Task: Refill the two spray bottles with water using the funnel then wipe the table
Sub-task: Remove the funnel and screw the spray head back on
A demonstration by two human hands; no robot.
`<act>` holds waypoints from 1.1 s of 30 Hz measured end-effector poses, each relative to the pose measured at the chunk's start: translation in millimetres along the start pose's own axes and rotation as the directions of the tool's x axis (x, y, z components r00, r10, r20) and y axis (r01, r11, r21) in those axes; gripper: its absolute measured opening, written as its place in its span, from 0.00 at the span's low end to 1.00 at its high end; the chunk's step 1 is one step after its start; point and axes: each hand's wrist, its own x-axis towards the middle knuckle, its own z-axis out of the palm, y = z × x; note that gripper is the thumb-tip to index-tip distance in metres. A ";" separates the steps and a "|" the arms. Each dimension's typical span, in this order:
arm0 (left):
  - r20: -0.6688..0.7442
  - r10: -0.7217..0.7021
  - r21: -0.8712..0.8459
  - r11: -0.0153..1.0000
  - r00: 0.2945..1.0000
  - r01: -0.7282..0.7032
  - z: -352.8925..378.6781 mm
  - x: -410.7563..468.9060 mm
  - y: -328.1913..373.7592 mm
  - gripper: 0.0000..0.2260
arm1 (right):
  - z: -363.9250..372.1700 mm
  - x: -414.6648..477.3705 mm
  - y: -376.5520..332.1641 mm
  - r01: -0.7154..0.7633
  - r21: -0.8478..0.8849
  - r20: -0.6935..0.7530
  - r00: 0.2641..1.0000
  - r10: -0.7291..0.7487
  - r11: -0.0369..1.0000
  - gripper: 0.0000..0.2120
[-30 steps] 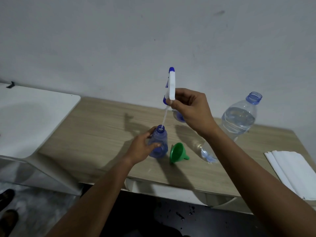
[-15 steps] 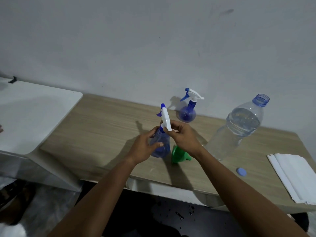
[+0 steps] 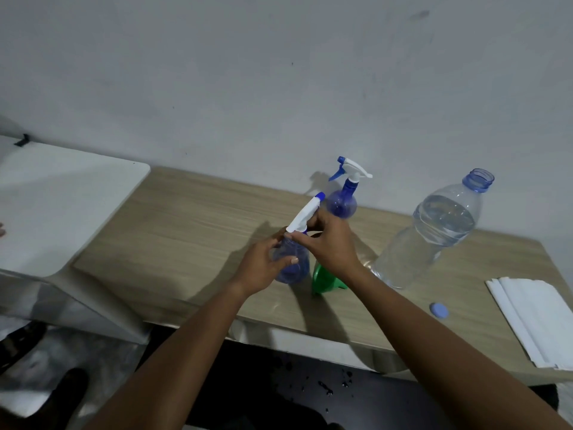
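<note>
A small blue spray bottle [image 3: 294, 265] stands on the wooden table [image 3: 186, 225]. My left hand [image 3: 263, 265] grips its body from the left. The white-and-blue spray head [image 3: 305, 214] sits on the bottle's neck, and my right hand [image 3: 331, 246] grips it at its base. A green funnel [image 3: 324, 279] lies on its side just right of the bottle, partly behind my right wrist. The second spray bottle [image 3: 342, 197] stands at the back with its head on. A large clear water bottle [image 3: 434, 231] stands uncapped to the right.
A blue cap [image 3: 439, 310] lies near the table's front edge. Folded white paper towels [image 3: 539, 318] lie at the right end. A white surface [image 3: 55, 206] adjoins the table on the left. A wall runs behind. Dark floor with droplets lies below.
My right hand brought the spray head down from high above the bottle and onto its neck. The head now tilts to the upper right. The camera view shifted, showing the second spray bottle and cap.
</note>
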 end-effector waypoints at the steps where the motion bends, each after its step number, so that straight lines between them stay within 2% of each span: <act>1: -0.005 -0.002 0.007 1.000 1.000 0.002 -0.4 0.7 -1.6 0.21 | 2.0 0.0 0.3 0.009 -0.001 -0.018 1.000 -0.009 1.000 0.17; 4: -0.003 0.015 0.010 1.000 1.000 -0.015 -0.1 0.7 0.5 0.21 | 2.0 -1.9 4.2 0.022 0.029 -0.008 1.000 -0.021 0.999 0.16; 7: 0.020 0.034 -0.009 0.999 0.999 -0.034 -0.3 0.3 2.5 0.25 | -4.2 -5.7 11.4 -0.034 0.091 0.029 0.999 0.032 0.995 0.20; 11: 0.015 0.017 -0.040 0.999 1.000 -0.017 -1.0 0.1 2.2 0.27 | -17.8 -2.4 14.9 -0.032 0.103 0.181 0.983 0.013 0.994 0.19; 13: 0.007 0.008 -0.067 0.998 1.000 -0.008 -1.0 -0.6 2.0 0.27 | -19.6 0.6 13.5 -0.008 0.087 0.211 0.977 -0.011 0.996 0.18; 16: 0.006 0.017 -0.065 0.998 1.000 -0.017 0.1 -1.2 3.5 0.25 | -16.5 -0.8 11.3 -0.025 0.097 0.185 0.983 0.007 0.995 0.14; 20: 0.000 0.059 -0.032 0.998 0.998 -0.058 -0.7 -0.5 6.5 0.24 | -8.2 -4.7 8.6 -0.036 0.104 0.073 0.997 0.029 0.994 0.10; 25: -0.034 0.054 0.007 0.999 0.998 -0.054 0.6 -1.6 6.7 0.25 | 2.1 -6.5 4.5 -0.041 0.071 -0.010 0.999 0.042 0.997 0.13; 29: -0.008 0.037 -0.022 0.999 0.999 -0.037 -0.8 -0.9 10.9 0.24 | -6.7 -7.2 8.4 -0.075 0.134 0.057 0.996 0.068 0.988 0.16; 33: -0.005 0.010 -0.062 0.998 1.000 -0.010 -2.0 0.4 12.8 0.24 | -18.3 0.1 12.4 -0.082 0.154 0.170 0.984 0.055 0.985 0.11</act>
